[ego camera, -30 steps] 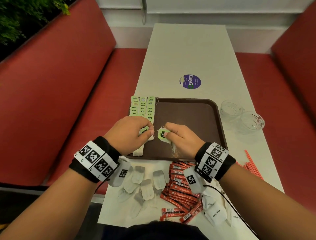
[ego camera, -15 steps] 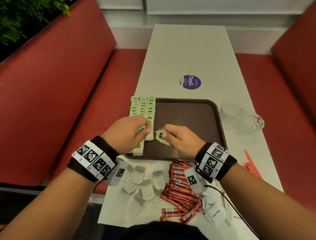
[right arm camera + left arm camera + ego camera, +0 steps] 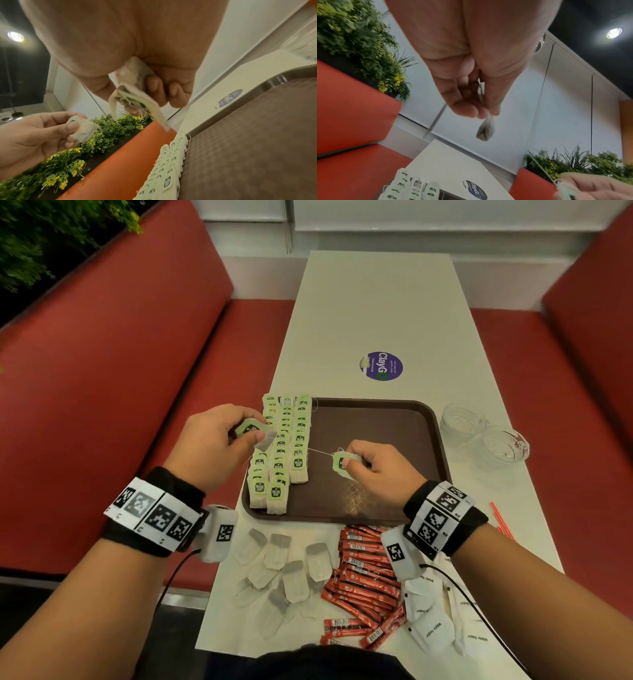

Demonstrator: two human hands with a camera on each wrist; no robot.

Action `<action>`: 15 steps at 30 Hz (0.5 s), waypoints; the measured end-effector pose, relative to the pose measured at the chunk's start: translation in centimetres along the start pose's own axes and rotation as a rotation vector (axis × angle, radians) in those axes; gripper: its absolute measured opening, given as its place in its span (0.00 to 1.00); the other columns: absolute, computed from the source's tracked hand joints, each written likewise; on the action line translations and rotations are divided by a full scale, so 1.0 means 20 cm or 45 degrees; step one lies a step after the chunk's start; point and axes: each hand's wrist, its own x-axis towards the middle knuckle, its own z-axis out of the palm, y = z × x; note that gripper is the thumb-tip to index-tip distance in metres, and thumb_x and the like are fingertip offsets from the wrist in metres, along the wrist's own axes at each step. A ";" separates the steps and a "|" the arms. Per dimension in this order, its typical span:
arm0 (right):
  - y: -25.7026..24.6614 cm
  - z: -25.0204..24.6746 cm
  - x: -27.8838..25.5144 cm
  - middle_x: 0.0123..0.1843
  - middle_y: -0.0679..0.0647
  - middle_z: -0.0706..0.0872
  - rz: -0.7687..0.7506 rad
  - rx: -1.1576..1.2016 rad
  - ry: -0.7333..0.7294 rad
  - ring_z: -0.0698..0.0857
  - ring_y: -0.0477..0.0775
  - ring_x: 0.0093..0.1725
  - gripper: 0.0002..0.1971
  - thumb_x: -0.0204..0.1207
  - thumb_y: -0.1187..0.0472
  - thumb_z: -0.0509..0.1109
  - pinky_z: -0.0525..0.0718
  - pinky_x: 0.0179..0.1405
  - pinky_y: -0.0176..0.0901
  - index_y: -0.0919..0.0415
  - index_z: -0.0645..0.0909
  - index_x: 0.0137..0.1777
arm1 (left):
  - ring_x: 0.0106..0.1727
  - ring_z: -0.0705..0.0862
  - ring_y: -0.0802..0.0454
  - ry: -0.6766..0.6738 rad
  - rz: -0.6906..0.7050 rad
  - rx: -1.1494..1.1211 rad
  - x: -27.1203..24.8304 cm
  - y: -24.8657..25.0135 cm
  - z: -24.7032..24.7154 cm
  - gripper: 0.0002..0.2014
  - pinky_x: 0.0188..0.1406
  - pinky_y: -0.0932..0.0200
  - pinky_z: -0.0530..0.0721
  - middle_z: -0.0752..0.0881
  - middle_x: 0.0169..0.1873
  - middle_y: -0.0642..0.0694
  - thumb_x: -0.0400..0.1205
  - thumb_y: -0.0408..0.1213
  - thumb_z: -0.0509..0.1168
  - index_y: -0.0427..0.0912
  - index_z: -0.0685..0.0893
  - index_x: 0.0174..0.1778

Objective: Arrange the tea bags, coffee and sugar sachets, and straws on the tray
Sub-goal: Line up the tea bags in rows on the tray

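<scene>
A brown tray lies on the white table. Three rows of green-tagged tea bags fill its left side. My left hand is raised just left of the rows and pinches one tea bag with its green tag. Over the tray's middle, my right hand pinches another tea bag by its green tag. A thin string runs left from that tag toward the rows. Loose tea bags, red coffee sachets and white sugar sachets lie in front of the tray. Red straws lie at the right.
Two clear glass cups stand right of the tray. A round purple sticker marks the table beyond it. Red benches flank the table, with plants behind the left one. The tray's right half is bare.
My hands were close together over the tray's left part. The left hand has moved left and up with its tea bag, and the right hand has shifted right, drawing the string out.
</scene>
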 end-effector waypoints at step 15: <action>0.03 0.03 -0.02 0.39 0.55 0.85 -0.010 -0.042 -0.056 0.82 0.54 0.39 0.10 0.88 0.51 0.62 0.79 0.38 0.46 0.54 0.80 0.49 | 0.36 0.84 0.44 0.132 -0.050 -0.110 0.00 0.00 0.00 0.12 0.43 0.49 0.85 0.89 0.40 0.51 0.82 0.35 0.71 0.57 0.84 0.56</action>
